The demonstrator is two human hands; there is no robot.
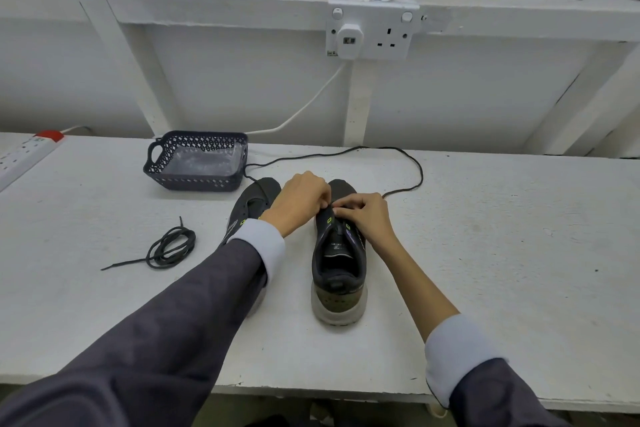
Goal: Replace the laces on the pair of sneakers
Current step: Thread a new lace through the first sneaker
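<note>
Head cam: left hand [300, 200] and right hand [367, 216], grips pinched tight, fingertips meeting on the lace [422, 173] at the right sneaker's [340, 276] front eyelets (exact hold hidden). Lace loops across desk [519, 253] toward basket [194, 181]. Left sneaker [254, 201] just beside; spare lace [166, 248] coiled left.

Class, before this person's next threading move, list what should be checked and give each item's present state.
1. The sneaker stands upright on the table: ok.
2. Both the left hand and right hand are at its eyelets: ok.
3. The trailing lace lies unknotted: ok.
4. Its tip is lined up with an eyelet: cannot tell, fingers hide it.
5. The coiled lace lies ready, left of the other sneaker: ok.
</note>
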